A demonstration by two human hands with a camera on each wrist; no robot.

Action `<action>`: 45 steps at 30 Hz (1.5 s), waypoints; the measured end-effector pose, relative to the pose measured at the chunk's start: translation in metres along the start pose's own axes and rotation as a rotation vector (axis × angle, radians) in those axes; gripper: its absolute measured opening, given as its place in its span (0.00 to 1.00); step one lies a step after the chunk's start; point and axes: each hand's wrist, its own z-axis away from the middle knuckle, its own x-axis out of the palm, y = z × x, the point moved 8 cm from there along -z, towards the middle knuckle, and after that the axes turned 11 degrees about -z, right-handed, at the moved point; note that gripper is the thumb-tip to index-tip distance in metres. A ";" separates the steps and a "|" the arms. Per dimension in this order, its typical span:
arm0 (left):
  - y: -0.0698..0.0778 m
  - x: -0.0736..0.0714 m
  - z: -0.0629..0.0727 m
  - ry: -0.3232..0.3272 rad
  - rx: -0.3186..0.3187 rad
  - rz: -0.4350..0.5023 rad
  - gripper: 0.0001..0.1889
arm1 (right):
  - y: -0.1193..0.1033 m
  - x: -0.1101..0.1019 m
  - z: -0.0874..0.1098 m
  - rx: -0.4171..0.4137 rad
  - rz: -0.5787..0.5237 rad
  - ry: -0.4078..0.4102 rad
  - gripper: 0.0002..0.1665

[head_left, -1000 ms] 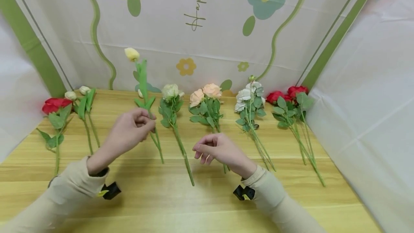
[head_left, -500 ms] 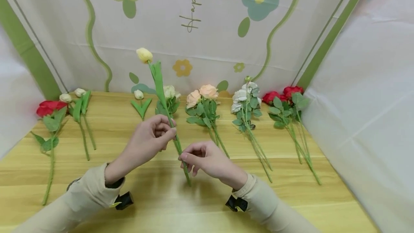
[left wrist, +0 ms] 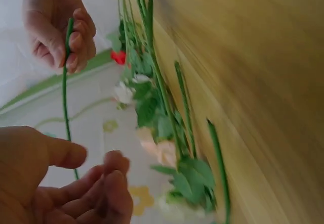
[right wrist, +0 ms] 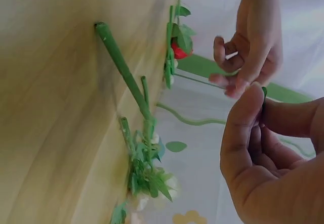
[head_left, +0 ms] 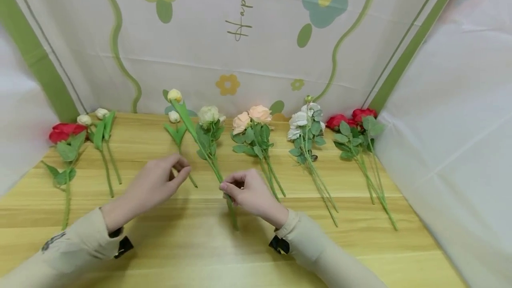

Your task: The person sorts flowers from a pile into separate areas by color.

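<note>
My right hand [head_left: 253, 195] pinches the green stem of a yellow tulip [head_left: 174, 95] between thumb and fingers. The tulip leans up and left, its stem crossing in front of a pale green-white flower [head_left: 210, 116] with dark leaves. To its left, my left hand [head_left: 157, 182] holds nothing; its fingers are loosely bent near the stem of a white tulip [head_left: 174, 117] on the table. In the left wrist view, the pinched stem [left wrist: 65, 97] passes behind the left hand [left wrist: 66, 183] with its thumb and fingers parted. The right wrist view shows just the stem's tip [right wrist: 264, 91].
On the wooden table [head_left: 224, 261], peach roses [head_left: 260, 114], white roses [head_left: 299, 120] and red roses [head_left: 363, 114] lie to the right. Farther left lie two white tulips [head_left: 102, 113] and a red rose [head_left: 66, 132]. A printed cloth [head_left: 272, 57] stands behind.
My left hand carried the yellow tulip rightward to my right hand, which took its stem. The left hand then let go and moved back left; the tulip's head now hangs lower.
</note>
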 end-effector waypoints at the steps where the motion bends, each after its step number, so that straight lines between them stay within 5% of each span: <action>1: -0.007 -0.001 0.002 -0.017 -0.009 -0.040 0.05 | 0.002 0.001 -0.005 0.009 0.020 0.008 0.09; 7: -0.046 -0.010 0.011 -0.099 -0.071 -0.214 0.08 | 0.010 0.012 -0.037 0.054 0.143 0.051 0.11; 14: -0.075 -0.010 0.018 -0.183 -0.127 -0.247 0.10 | 0.011 0.026 -0.073 0.053 0.297 0.062 0.26; 18: -0.081 -0.009 0.020 -0.203 -0.137 -0.246 0.11 | 0.013 0.029 -0.087 0.093 0.386 0.057 0.34; 23: -0.082 -0.009 0.019 -0.224 -0.143 -0.248 0.12 | 0.020 0.038 -0.099 0.143 0.514 -0.009 0.31; 32: -0.085 -0.009 0.018 -0.253 -0.164 -0.264 0.17 | 0.040 0.055 -0.109 0.299 0.521 -0.096 0.27; 39: -0.091 -0.007 0.019 -0.302 -0.184 -0.249 0.14 | 0.044 0.059 -0.108 0.307 0.522 -0.126 0.23; 45: -0.102 -0.011 0.016 -0.320 -0.198 -0.234 0.16 | 0.027 0.056 -0.094 0.237 0.462 -0.178 0.26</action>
